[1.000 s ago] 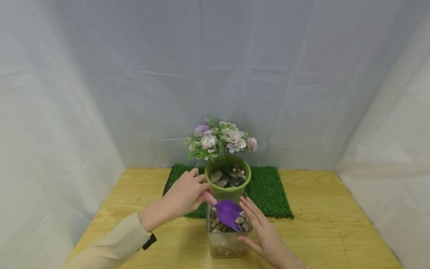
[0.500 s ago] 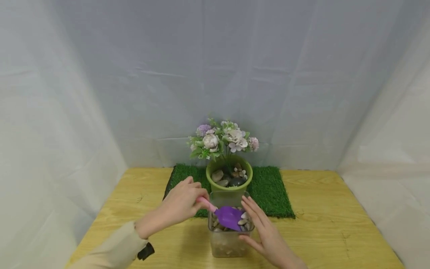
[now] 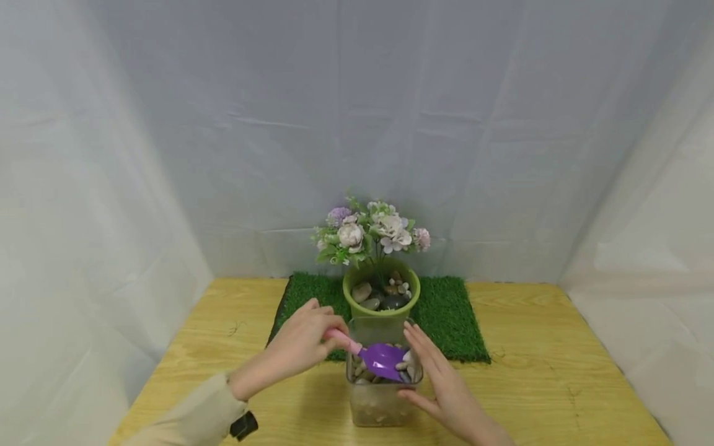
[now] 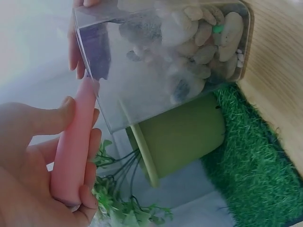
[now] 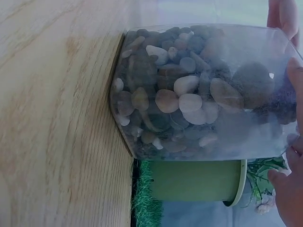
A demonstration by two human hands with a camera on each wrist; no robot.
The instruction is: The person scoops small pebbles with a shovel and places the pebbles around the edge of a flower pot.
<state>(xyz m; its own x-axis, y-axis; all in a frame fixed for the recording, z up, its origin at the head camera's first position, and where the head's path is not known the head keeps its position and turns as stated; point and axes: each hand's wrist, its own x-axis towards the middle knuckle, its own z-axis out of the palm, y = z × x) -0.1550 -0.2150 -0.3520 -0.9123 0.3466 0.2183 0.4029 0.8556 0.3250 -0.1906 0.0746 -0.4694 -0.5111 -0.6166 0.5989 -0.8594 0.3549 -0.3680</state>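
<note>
My left hand (image 3: 305, 337) grips the pink handle of a toy trowel (image 4: 75, 142). Its purple blade (image 3: 382, 360) dips inside the mouth of a clear plastic container (image 3: 379, 410), lying over the pebbles. Grey, brown and white pebbles (image 5: 189, 101) fill much of the container. My right hand (image 3: 446, 387) is at the container's right side, fingers straight along the rim and thumb at the front corner. A few pebbles (image 3: 411, 365) lie between the blade's tip and that wall.
Right behind the container stands a green flowerpot (image 3: 415, 296) with pebbles and artificial flowers (image 3: 370, 232). It sits on a mat of artificial grass (image 3: 454, 325) on the wooden table (image 3: 535, 384). Pale sheeting (image 3: 446, 124) walls the table at the back and sides.
The left hand has come down and slightly left, and the trowel's handle lies flatter. The blade stays within the container's mouth. The right hand has hardly shifted.
</note>
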